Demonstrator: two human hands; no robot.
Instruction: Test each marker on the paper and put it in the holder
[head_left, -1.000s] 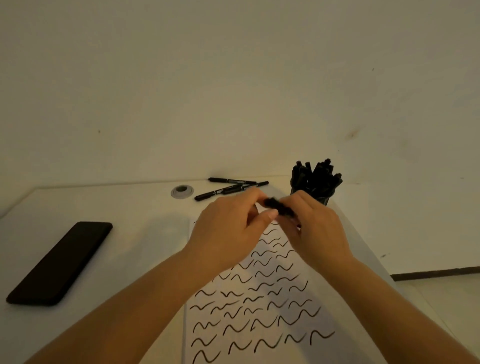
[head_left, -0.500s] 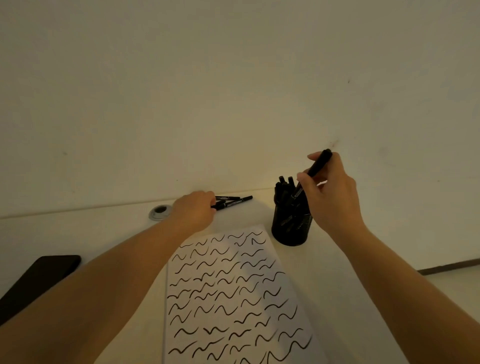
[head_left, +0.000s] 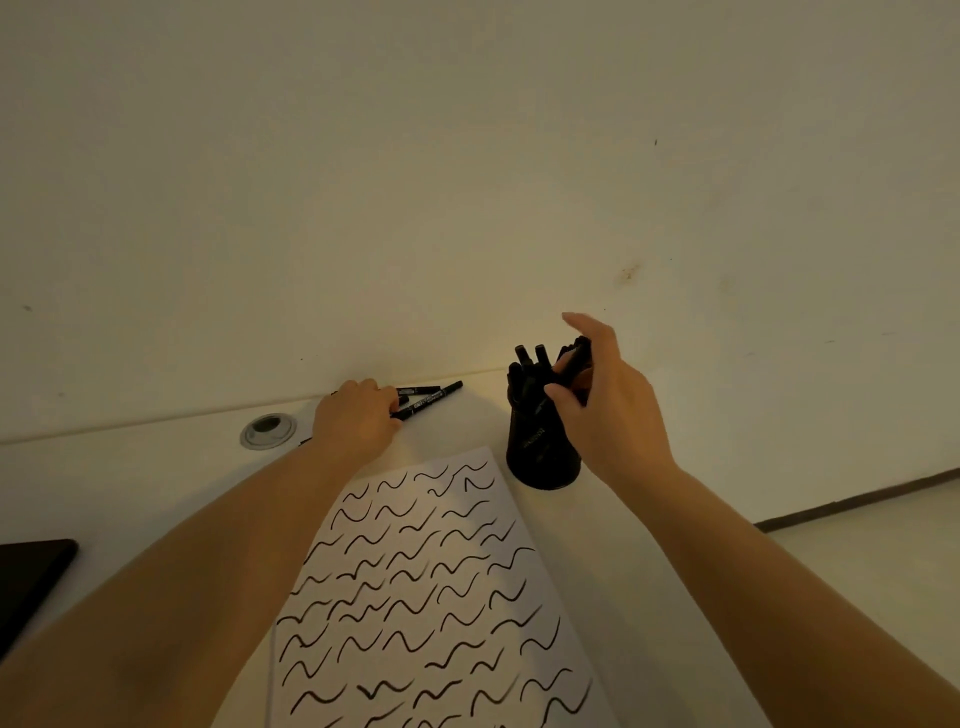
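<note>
Right hand (head_left: 610, 410) at holder (head_left: 543, 457); left hand (head_left: 358, 421) on markers (head_left: 428, 401) (desk).

Black markers, white paper with black squiggles

Paper (head_left: 457, 597) white, rows of black wavy strokes. Markers (head_left: 428, 402) black with pale print; holder (head_left: 540, 457) black, full of black markers. Table (head_left: 130, 483) off-white, grey grommet (head_left: 268, 430), black phone (head_left: 28, 582), cream wall (head_left: 467, 182).

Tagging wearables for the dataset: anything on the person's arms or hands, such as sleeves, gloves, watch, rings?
Nothing worn shows. Both forearms are bare up to the frame edge, with no sleeve in view. The left hand and the right hand show no gloves, watch, bands or rings.
</note>
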